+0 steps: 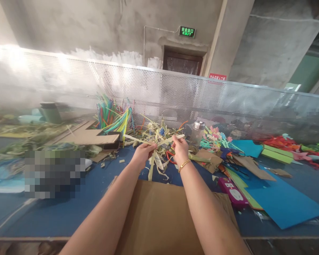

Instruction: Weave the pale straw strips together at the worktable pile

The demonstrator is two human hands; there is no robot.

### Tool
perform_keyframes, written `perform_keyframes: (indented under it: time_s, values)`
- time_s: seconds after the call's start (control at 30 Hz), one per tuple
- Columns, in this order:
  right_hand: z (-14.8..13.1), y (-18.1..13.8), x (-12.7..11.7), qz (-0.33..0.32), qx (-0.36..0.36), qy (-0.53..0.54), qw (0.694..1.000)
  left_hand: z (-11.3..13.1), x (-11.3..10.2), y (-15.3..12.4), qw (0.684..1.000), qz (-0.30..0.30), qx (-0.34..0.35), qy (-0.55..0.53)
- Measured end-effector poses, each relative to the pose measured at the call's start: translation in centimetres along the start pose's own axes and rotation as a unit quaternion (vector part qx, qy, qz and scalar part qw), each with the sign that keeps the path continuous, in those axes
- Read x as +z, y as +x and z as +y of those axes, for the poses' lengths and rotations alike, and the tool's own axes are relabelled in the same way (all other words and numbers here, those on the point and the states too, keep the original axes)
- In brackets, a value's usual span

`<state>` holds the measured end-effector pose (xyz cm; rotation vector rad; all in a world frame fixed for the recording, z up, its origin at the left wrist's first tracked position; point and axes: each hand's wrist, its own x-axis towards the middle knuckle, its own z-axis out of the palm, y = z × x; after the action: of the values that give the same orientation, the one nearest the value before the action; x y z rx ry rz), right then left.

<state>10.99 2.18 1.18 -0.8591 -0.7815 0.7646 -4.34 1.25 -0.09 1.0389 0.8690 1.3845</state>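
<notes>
Pale yellow-green plant strips (164,141) cross one another in front of me, above the table. My left hand (143,155) pinches them where they cross; one end sticks out to the left and another strip (151,169) hangs or lies below. With closed fingers, my right hand (180,148) grips the right part of a strip, its tip showing past the fingers. A gold chain bracelet (184,165) is on my right wrist. Behind and under the hands lies a loose heap of similar pale strips and scraps (162,163). Brown cardboard (159,216) lies between my forearms.
Colourful pipe cleaners (106,113) stand at the back left beside cut cardboard (79,132). A clear bottle (197,134) with a metal lid is behind my right hand. To the right are blue sheets (284,198) and a magenta box (232,193). A perforated metal screen (138,85) runs behind.
</notes>
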Motion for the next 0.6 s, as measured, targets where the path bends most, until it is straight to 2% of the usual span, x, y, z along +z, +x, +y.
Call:
perform_keyframes:
  time_s: [0.17,0.5,0.6]
  values:
    - [-0.19,0.95,-0.78,0.022,-0.031,0.018,0.999,0.36,0.10,-0.25,1.000,0.006,-0.002,-0.012]
    - [-0.40,0.20,-0.62,0.046,0.001,0.022,0.999,0.28,0.32,-0.67,0.997,-0.019,-0.052,-0.047]
    - [-0.42,-0.03,-0.44,0.014,0.022,0.026,0.999,0.30,0.46,-0.79,0.997,-0.022,-0.041,-0.056]
